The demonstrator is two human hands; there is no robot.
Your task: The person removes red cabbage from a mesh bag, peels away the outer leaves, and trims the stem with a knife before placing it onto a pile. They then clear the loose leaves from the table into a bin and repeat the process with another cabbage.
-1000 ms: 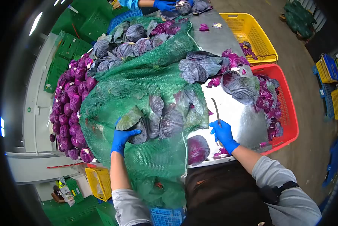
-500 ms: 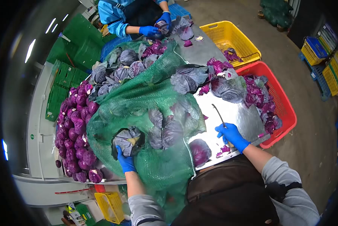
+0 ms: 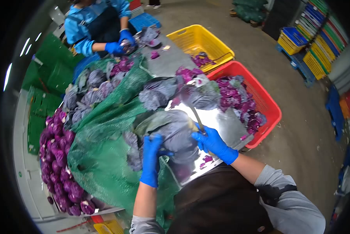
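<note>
My left hand (image 3: pixel 152 160), in a blue glove, grips a red cabbage (image 3: pixel 173 134) with broad grey-purple outer leaves, raised over the metal table's near side. Some of its fingers are hidden or blurred against the leaves. In my right hand (image 3: pixel 215 145), also gloved in blue, is a thin dark-bladed knife (image 3: pixel 198 119); its blade points up and away beside the cabbage's right side. A green mesh sack (image 3: pixel 104 171) spreads over the table to the left of the cabbage. Purple leaf scraps (image 3: pixel 207 160) lie near my right hand.
Trimmed purple cabbages (image 3: pixel 60 163) are piled at the left. Untrimmed heads (image 3: pixel 97 80) lie on the sack's far end. A red crate (image 3: pixel 270 109) of leaves and a yellow crate (image 3: pixel 221 48) stand at the right. Across the table, a co-worker's gloved hands (image 3: pixel 120 45) hold a cabbage.
My left hand has lifted a cabbage off the mesh sack and carried it right, close to the knife. My right hand keeps the knife. The whole view has shifted.
</note>
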